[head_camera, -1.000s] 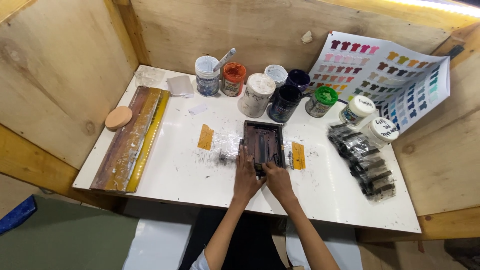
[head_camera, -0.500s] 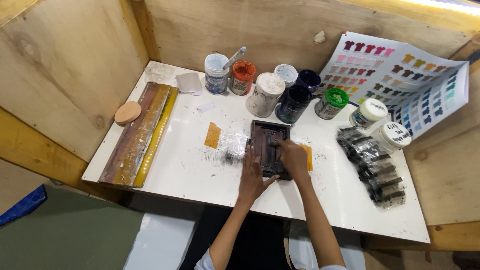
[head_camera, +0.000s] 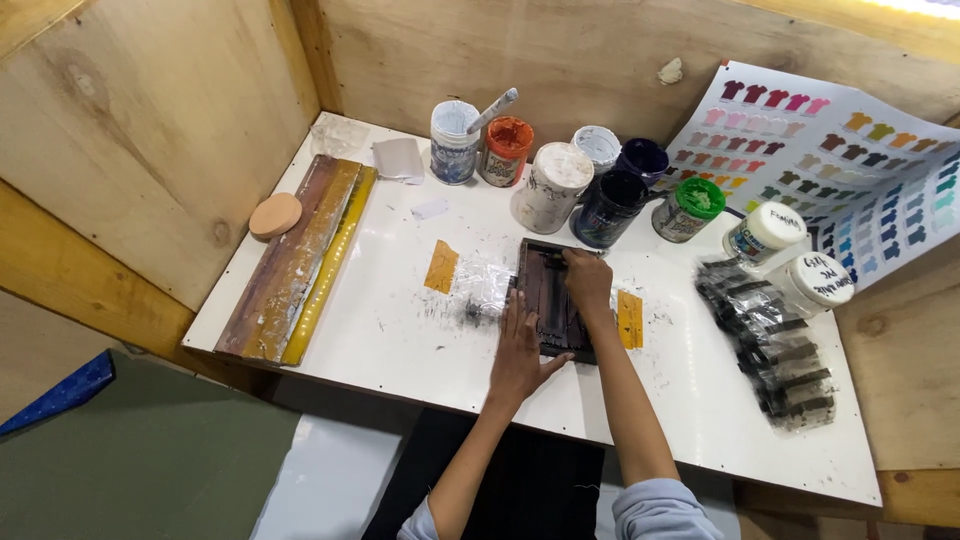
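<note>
while your left hand (head_camera: 520, 352) lies flat with fingers spread against the near left edge of the small dark printing frame (head_camera: 553, 298), your right hand (head_camera: 587, 280) curls over something at the frame's far end; what it grips cannot be told. the frame sits mid-desk on the white desk (head_camera: 380, 330), between two orange tape strips (head_camera: 441, 266). behind it stand paint jars: an orange-lidded jar (head_camera: 505, 150), a green-lidded jar (head_camera: 690, 206), a dark blue jar (head_camera: 608, 206). a colour chart (head_camera: 840, 150) of small shirt shapes leans at the right. wooden squeegees (head_camera: 295, 262) lie at the left edge.
</note>
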